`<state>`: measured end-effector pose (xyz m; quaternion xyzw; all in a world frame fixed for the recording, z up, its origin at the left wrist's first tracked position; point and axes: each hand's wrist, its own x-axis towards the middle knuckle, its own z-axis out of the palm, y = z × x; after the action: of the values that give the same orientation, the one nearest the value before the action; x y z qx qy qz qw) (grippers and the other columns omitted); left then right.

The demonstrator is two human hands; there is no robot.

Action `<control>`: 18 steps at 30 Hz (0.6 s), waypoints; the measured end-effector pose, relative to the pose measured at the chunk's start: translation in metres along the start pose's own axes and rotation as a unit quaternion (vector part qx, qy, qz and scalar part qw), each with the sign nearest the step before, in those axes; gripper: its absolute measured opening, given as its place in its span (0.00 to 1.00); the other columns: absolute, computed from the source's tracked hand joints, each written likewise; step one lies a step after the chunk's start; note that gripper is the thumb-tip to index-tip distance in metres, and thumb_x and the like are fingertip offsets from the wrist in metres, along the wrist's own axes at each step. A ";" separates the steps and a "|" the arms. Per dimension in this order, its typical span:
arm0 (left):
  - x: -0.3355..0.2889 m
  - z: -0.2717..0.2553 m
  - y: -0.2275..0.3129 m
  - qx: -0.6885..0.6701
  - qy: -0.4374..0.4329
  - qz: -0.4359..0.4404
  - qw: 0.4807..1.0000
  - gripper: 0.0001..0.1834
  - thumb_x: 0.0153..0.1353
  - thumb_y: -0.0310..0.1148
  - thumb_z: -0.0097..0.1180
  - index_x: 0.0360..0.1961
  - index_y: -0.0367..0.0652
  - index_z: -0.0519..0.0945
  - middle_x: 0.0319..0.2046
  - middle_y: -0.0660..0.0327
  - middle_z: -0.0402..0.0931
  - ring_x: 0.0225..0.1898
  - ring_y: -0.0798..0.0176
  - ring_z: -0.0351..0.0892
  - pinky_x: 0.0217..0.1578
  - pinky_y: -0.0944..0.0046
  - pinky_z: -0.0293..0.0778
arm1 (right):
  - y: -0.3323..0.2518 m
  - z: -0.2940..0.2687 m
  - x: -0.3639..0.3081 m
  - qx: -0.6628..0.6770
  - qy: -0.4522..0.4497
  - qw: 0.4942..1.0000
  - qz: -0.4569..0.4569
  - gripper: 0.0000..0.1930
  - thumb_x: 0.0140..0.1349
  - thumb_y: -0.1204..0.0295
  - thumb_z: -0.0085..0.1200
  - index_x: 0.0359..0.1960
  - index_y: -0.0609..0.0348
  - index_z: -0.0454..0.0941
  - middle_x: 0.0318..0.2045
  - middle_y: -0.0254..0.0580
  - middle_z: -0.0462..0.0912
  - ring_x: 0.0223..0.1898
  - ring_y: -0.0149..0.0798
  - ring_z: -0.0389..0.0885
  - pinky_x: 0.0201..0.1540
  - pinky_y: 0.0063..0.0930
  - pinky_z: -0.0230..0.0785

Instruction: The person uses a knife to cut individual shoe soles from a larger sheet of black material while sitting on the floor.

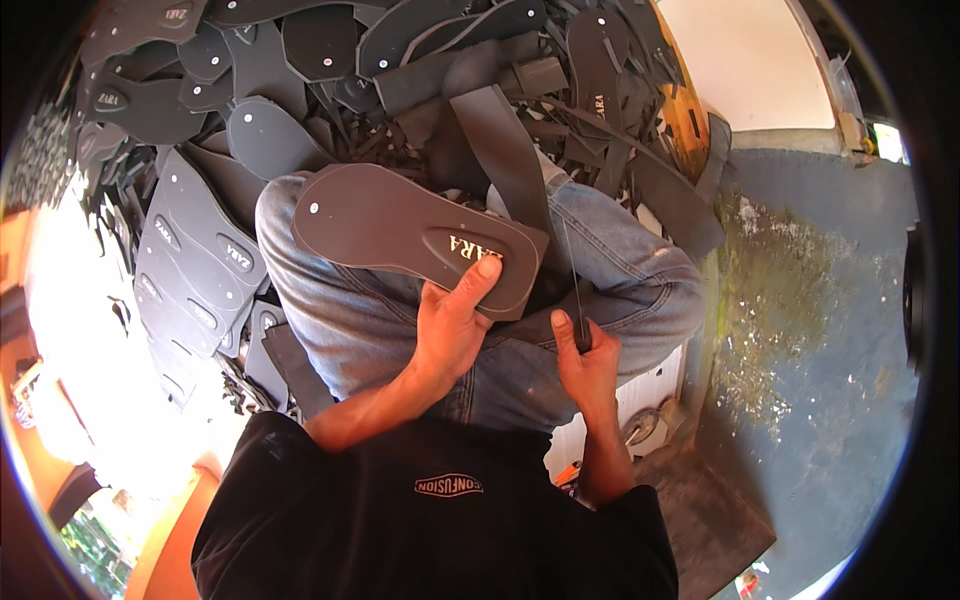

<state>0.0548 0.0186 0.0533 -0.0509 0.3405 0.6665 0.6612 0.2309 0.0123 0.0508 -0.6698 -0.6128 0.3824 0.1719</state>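
Note:
A dark grey sandal insole [380, 215] lies across my raised knee, its rounded end to the left and its squared-off end to the right. My left hand [455, 320] grips the squared-off end, thumb on top over the pale lettering and fingers underneath. Closed round the dark handle of a thin-bladed knife [577, 300] is my right hand [588, 365], just right of the insole and apart from it. The blade points up and away from me. A dark strip [505, 150] of the same sheet material hangs over my other leg, close to the knife's tip.
Cut insoles [320, 45] and offcut scraps [540, 125] are heaped in front of me. A sheet with several insole shapes [190, 270] leans at the left. At the right are a pale board [745, 60], a stained blue-grey surface [820, 250] and a brown block [710, 510].

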 end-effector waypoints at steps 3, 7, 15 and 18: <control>-0.007 0.002 -0.005 0.023 -0.010 -0.004 1.000 0.13 0.58 0.31 0.57 0.44 0.38 0.73 0.39 0.61 0.76 0.39 0.68 0.77 0.39 0.69 0.75 | 0.006 0.000 -0.011 -0.001 0.019 1.000 -0.007 0.21 0.59 0.65 0.55 0.13 0.64 0.67 0.07 0.42 0.60 0.11 0.33 0.54 0.15 0.32 0.51; -0.008 -0.004 -0.008 0.021 -0.016 -0.023 0.999 0.14 0.58 0.31 0.58 0.44 0.38 0.73 0.39 0.61 0.76 0.39 0.68 0.77 0.39 0.69 0.74 | 0.007 -0.001 -0.020 0.001 0.006 1.000 0.012 0.19 0.58 0.68 0.55 0.13 0.65 0.68 0.07 0.44 0.60 0.11 0.32 0.55 0.15 0.32 0.52; -0.007 -0.032 -0.009 0.059 -0.044 -0.022 0.997 0.19 0.55 0.31 0.61 0.46 0.37 0.72 0.39 0.60 0.76 0.40 0.67 0.77 0.41 0.68 0.74 | 0.012 -0.005 -0.027 -0.036 -0.070 0.996 0.037 0.14 0.56 0.70 0.53 0.16 0.65 0.70 0.10 0.51 0.66 0.11 0.48 0.64 0.18 0.35 0.57; -0.013 -0.043 -0.011 0.077 -0.033 -0.017 0.996 0.21 0.53 0.30 0.62 0.47 0.36 0.71 0.40 0.60 0.76 0.41 0.67 0.76 0.41 0.68 0.74 | 0.008 -0.001 -0.023 -0.060 -0.111 0.992 0.016 0.13 0.55 0.70 0.53 0.17 0.66 0.71 0.13 0.55 0.70 0.17 0.58 0.69 0.21 0.38 0.61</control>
<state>0.0500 -0.0159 0.0228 0.0164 0.3680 0.6285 0.6851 0.2385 -0.0106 0.0528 -0.6418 -0.6391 0.4200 0.0563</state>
